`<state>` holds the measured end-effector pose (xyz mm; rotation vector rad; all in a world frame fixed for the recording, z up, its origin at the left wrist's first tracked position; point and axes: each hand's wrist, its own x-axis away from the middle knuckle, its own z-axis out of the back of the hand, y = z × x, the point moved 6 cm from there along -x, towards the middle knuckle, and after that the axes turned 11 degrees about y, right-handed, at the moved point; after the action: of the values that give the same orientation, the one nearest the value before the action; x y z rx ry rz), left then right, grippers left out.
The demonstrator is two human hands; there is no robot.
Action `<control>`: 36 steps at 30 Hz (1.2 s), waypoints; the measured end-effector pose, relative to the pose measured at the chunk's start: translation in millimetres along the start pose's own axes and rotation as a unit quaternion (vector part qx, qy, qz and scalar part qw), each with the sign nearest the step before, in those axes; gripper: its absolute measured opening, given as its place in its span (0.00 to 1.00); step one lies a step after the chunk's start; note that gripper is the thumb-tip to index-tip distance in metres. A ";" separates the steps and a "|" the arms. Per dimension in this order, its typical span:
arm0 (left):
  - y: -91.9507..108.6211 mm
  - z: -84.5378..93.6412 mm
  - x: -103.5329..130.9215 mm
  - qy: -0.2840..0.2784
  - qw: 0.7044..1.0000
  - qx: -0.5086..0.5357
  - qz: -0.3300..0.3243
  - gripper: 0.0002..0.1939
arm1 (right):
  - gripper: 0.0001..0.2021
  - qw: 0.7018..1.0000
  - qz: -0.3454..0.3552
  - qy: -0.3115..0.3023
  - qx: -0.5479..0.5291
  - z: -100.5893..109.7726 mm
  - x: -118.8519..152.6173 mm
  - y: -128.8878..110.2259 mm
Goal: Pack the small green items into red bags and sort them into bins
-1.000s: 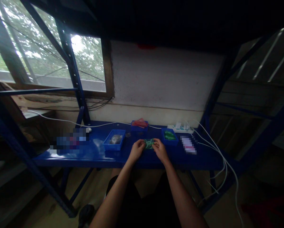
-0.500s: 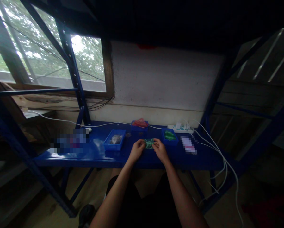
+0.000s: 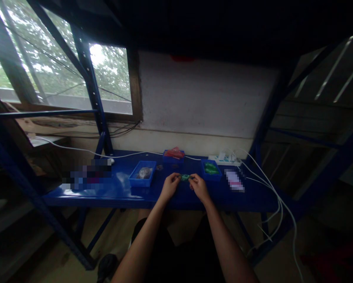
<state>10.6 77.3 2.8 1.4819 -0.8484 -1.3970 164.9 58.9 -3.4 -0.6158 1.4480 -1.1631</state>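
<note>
A small, see-through green plastic bag (image 3: 185, 177) is stretched between my two hands above the blue table (image 3: 176, 200). My left hand (image 3: 171, 184) pinches its left end, and my right hand (image 3: 198, 184) pinches the right end. It shows as a narrow strip; whether anything is inside I cannot tell. Just right of my right hand stands a blue tray (image 3: 219, 174) holding green plastic pieces (image 3: 211, 168). Left of my left hand is another blue tray (image 3: 139, 182) with a clear, greyish bundle (image 3: 144, 173). Behind my hands a third blue tray (image 3: 173, 159) holds red plastic (image 3: 174, 152).
A white power strip (image 3: 223, 160) with plugs lies at the back right, and white cables (image 3: 279, 196) hang off the table's right side. A blurred-out phone-like item (image 3: 234, 180) lies at the right. Blue rack posts (image 3: 95, 94) frame the table.
The green plastic bag has gone from a broad, flat shape to a narrow strip between my fingers. Both hands stay in nearly the same place.
</note>
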 end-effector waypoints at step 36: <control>14.1 -1.1 11.9 -0.281 0.959 -0.036 -0.009 0.13 | 0.07 0.984 0.070 -0.079 0.140 -10.8 -1.3 2.3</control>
<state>14.5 61.5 11.5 1.0431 -1.1112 -1.8813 155.6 64.3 -6.1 -0.3938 1.1484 -1.1542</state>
